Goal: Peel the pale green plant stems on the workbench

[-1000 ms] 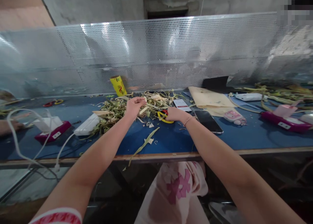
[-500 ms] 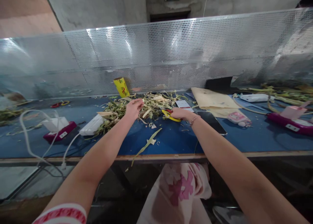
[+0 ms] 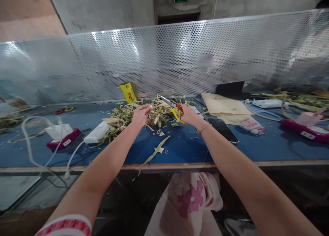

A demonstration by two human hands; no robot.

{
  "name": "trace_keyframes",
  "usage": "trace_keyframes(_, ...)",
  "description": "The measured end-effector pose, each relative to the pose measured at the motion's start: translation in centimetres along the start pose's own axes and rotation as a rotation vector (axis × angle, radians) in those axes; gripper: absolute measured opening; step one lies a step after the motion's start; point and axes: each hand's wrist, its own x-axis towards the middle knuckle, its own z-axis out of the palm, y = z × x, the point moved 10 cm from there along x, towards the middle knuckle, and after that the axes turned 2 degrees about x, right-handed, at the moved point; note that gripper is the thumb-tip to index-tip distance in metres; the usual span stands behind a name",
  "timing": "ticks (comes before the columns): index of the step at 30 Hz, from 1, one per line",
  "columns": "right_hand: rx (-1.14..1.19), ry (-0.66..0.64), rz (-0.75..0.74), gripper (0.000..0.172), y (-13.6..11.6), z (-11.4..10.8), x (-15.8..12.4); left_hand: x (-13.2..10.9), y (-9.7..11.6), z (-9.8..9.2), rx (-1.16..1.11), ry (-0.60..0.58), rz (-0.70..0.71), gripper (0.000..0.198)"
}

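My right hand [image 3: 189,115] is closed around the red and yellow handles of a pair of scissors [image 3: 177,111]. The blades point up and to the left, over a heap of dry, greenish plant scraps [image 3: 120,115]. At the left of the scissors, my left hand [image 3: 141,114] is pinched, with a small pale piece [image 3: 151,107] showing at the fingertips; its kind is too small to tell. The heap lies behind and around my left hand on the blue tabletop [image 3: 185,150]. A long dried leaf strip [image 3: 154,154] rests nearer the front edge.
A yellow box [image 3: 128,92] stands behind the heap. White and purple power strips [image 3: 63,140] with cables lie at left. A dark phone [image 3: 223,129], brown paper [image 3: 226,104], and a pink case [image 3: 251,125] lie at right. A perforated metal screen [image 3: 164,57] closes off the back.
My right hand has raised and turned the scissors, so the blades now show pointing up-left above the heap. My left hand has barely moved.
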Motion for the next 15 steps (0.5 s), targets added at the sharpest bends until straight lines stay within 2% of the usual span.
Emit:
trace_keyframes(6,0.311,-0.071,0.07,0.035,0.0,1.0,0.4,-0.1,0.2,-0.3,-0.069,0.034,0.006,0.013)
trace_keyframes(11,0.53,-0.17,-0.001,0.021,-1.5,1.9,0.1,0.2,-0.2,-1.1,-0.108,0.106,-0.029,0.014)
trace_keyframes(15,0.649,-0.289,-0.013,0.016,-2.5,3.0,-0.7,0.3,0.1,-1.2,-0.193,0.111,-0.016,0.014)
